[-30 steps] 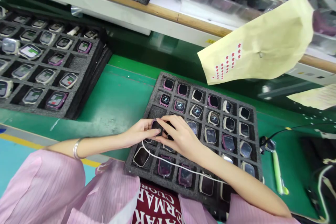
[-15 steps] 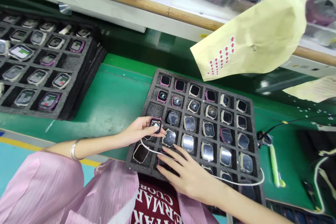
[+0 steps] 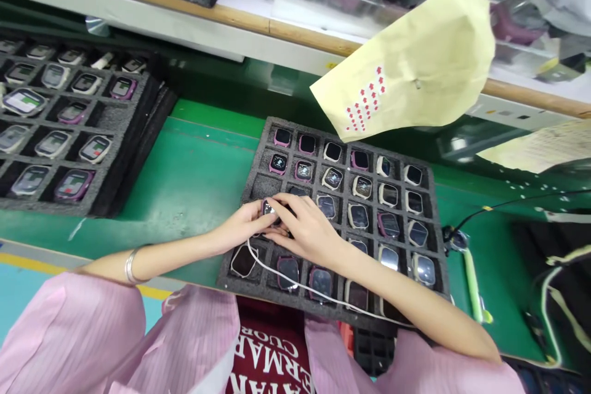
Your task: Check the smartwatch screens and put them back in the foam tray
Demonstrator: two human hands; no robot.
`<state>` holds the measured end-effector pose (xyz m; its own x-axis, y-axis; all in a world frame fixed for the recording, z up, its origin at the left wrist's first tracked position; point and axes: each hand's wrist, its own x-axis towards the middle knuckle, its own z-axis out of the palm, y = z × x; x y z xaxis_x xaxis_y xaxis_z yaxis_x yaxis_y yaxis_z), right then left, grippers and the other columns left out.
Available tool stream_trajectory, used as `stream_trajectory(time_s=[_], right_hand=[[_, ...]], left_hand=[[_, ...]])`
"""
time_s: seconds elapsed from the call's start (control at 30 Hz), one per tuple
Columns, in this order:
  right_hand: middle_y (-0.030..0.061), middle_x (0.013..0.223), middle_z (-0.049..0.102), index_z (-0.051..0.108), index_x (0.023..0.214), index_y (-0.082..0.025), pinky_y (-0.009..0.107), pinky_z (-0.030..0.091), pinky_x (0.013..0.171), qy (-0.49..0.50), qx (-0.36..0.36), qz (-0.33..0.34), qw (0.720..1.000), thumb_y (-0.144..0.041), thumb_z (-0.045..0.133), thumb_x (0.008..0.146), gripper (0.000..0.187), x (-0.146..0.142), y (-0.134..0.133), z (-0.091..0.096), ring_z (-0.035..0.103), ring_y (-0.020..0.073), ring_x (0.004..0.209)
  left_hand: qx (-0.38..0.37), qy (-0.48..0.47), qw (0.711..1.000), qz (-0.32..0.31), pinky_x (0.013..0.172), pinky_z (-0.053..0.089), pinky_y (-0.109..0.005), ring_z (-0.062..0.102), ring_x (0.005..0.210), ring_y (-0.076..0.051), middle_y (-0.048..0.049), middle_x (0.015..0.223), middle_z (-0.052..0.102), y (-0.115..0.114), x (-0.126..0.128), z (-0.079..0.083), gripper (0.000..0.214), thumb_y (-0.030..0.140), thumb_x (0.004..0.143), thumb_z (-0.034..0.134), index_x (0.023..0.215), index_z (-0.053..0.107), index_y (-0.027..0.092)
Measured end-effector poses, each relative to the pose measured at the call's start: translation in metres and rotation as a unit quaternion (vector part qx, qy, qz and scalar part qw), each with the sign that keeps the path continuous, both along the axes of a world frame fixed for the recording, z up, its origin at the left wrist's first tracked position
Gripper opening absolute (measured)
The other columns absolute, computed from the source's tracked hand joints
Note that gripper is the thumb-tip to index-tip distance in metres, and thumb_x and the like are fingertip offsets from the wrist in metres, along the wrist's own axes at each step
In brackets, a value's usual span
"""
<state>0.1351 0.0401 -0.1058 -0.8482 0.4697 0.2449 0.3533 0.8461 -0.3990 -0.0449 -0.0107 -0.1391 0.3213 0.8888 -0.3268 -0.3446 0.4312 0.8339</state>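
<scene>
My left hand (image 3: 247,223) grips a purple smartwatch (image 3: 268,208) without a strap, its screen lit. My right hand (image 3: 302,225) is closed about the same watch from the right, its fingers over the watch face and hiding much of it. From beneath the hands a white cable (image 3: 295,281) runs down and right across the tray, passing below my right forearm. Both hands are above the left part of a grey foam tray (image 3: 226,285). Its compartments hold many watches in purple and pale cases. Several in the second row, such as a purple watch (image 3: 303,170), have lit screens.
At the left stands a stack of foam trays (image 3: 108,163) with more watches. A shelf (image 3: 295,43) runs along the back, with a yellow paper sheet (image 3: 415,83) hanging from it. A green-handled tool (image 3: 473,286) and cables lie right of the tray.
My right hand has moved up and left from the lower tray to the watch in my left hand. Purple watches in the bottom row are now uncovered. The view has shifted slightly.
</scene>
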Motion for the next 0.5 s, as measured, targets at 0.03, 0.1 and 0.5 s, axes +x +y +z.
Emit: stream_trajectory(time_s=[0.03, 0.1, 0.5], right_hand=[[0.0206, 0.116, 0.058, 0.052, 0.124, -0.008, 0.048, 0.05, 0.081, -0.004, -0.001, 0.0, 1.0, -0.038, 0.059, 0.092, 0.045, -0.006, 0.004, -0.002, 0.056, 0.0325, 0.102], [0.0177, 0.113, 0.06, 0.053, 0.123, -0.01, 0.047, 0.05, 0.08, 0.011, -0.022, -0.015, 1.0, -0.038, 0.062, 0.09, 0.044, -0.013, 0.01, -0.003, 0.058, 0.0305, 0.098], [0.0109, 0.106, 0.06, 0.061, 0.115, -0.015, 0.045, 0.049, 0.087, 0.078, -0.085, -0.058, 0.992, -0.028, 0.073, 0.082, 0.038, -0.021, 0.053, -0.01, 0.057, 0.0273, 0.099]], left_hand=[[0.004, 0.009, 1.0, -0.001, 0.084, 0.051, -0.033, 0.065, 0.088, -0.019, -0.0066, 0.094, 0.067, 0.002, -0.001, -0.001, 0.035, 0.04, 0.082, 0.067, 0.101, 0.06, 0.012], [0.011, 0.023, 1.0, -0.006, 0.085, 0.049, -0.032, 0.063, 0.09, -0.02, -0.0064, 0.093, 0.067, 0.004, -0.005, -0.002, 0.037, 0.042, 0.081, 0.068, 0.1, 0.061, 0.012], [-0.007, -0.087, 0.995, -0.037, 0.086, 0.052, -0.039, 0.067, 0.086, -0.022, -0.0132, 0.088, 0.069, 0.003, -0.008, -0.001, 0.05, 0.057, 0.08, 0.063, 0.092, 0.061, 0.008]])
